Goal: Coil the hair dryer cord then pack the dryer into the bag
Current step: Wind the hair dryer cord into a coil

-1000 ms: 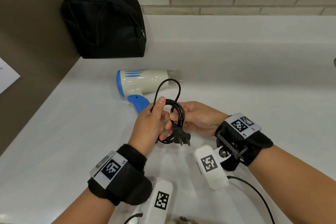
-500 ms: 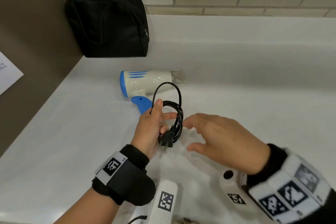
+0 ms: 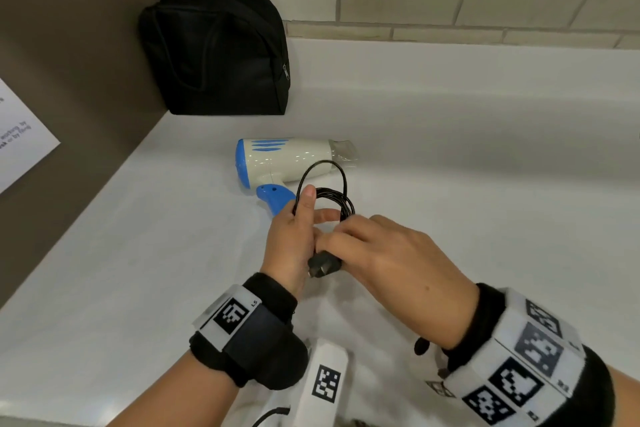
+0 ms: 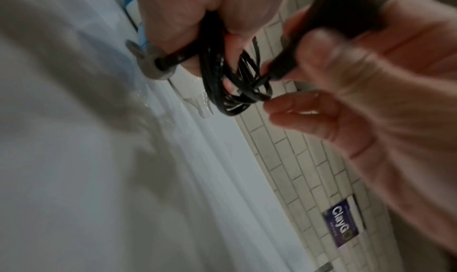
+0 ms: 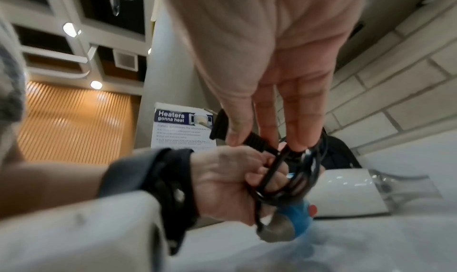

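Left hand point(image 3: 294, 236) sat mid-frame in the head view, fingers curled round the coiled black cord point(image 3: 341, 203), thumb up along the loops. Right hand point(image 3: 391, 260) came in from the lower right, fingers fairly straight but thumb and fingertips pinching the cord end at the plug point(image 3: 322, 265), which hung just below the coil between both hands. Right wrist view showed the same: plug point(image 5: 220, 126) held against the thumb, coil point(image 5: 291, 178) in the left fist point(image 5: 230, 180). Hair dryer point(image 3: 287, 159) lay on its side on the white counter point(image 3: 138, 270), just above the hands, blue handle point(image 3: 273, 199) touching the left hand. Black bag point(image 3: 214, 52) stood upright at upper left, against the wall, zipped, well apart from the dryer. Printed sheet point(image 3: 20, 135) at far left edge.
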